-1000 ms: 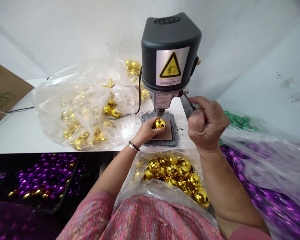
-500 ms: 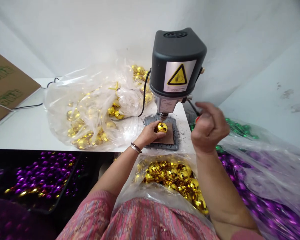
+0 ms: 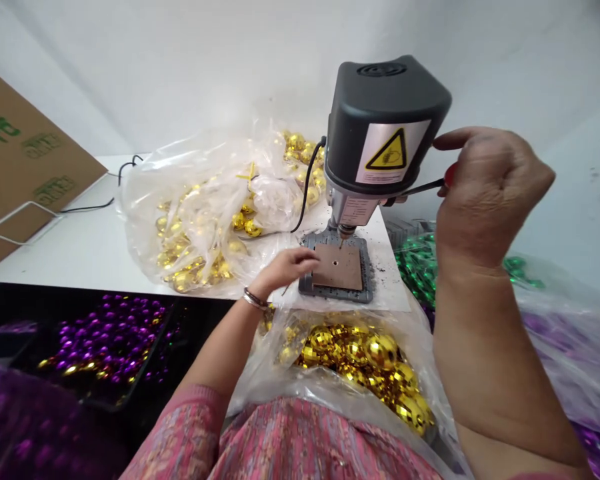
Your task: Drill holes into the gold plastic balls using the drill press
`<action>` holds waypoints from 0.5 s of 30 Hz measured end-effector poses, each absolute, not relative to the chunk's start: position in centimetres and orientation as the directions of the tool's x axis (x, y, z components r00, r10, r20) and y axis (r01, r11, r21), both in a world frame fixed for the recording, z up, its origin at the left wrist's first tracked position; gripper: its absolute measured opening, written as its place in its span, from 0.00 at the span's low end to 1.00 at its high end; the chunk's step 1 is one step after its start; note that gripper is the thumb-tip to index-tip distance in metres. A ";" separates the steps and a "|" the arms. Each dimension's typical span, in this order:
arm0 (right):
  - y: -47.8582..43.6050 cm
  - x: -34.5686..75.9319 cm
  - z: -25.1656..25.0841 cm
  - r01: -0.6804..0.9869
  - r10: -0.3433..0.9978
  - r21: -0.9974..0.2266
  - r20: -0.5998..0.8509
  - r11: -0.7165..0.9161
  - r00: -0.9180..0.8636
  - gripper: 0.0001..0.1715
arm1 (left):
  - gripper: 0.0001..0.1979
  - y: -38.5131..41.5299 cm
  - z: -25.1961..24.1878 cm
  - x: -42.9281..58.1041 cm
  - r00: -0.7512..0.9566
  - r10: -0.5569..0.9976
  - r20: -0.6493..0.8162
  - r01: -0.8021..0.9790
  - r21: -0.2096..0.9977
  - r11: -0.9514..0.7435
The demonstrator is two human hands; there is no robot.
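Note:
My right hand (image 3: 490, 190) is wrapped round the red knob (image 3: 450, 175) of the drill press lever (image 3: 423, 189), with one finger pointing out past it. The black drill press (image 3: 390, 127) carries a yellow warning label, and its thin bit (image 3: 342, 244) stands above a brown board (image 3: 337, 265) that has a small hole in it. Just left of the board, my left hand (image 3: 287, 267) is open and holds nothing, its fingers stretched toward the board. Below the table edge, a clear plastic bag (image 3: 300, 387) holds many shiny gold faceted balls (image 3: 357, 350).
Clear bags of gold balls (image 3: 195, 260) lie on the white table (image 3: 75, 253), left of the press. A cardboard box (image 3: 30, 160) and a black cable (image 3: 310, 180) are further left. Purple balls (image 3: 110, 340) sit below; green balls (image 3: 417, 260) are at right.
The gold ball under the bit has left my left hand, which moved off the board and opened. My right hand rose with the lever, and the bit stands clear of any ball.

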State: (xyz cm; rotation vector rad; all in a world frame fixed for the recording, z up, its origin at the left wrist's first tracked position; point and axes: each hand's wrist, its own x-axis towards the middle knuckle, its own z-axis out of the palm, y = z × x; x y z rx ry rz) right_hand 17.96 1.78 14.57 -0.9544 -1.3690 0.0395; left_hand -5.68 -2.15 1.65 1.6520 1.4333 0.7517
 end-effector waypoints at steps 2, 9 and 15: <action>1.8 18.0 14.5 0.500 0.535 -0.580 0.808 0.643 0.248 0.24 | 0.08 -0.2 1.5 -8.8 -0.204 0.978 0.046 0.597 0.798 0.088; 1.4 17.7 14.5 0.487 0.505 -0.575 0.816 0.658 0.280 0.23 | 0.17 5.6 0.1 -15.1 -0.574 0.816 0.072 0.629 0.677 0.382; 0.8 17.5 14.6 0.492 0.538 -0.600 0.795 0.631 0.280 0.23 | 0.19 5.8 -0.9 -14.4 -0.385 0.923 0.019 0.728 0.621 0.291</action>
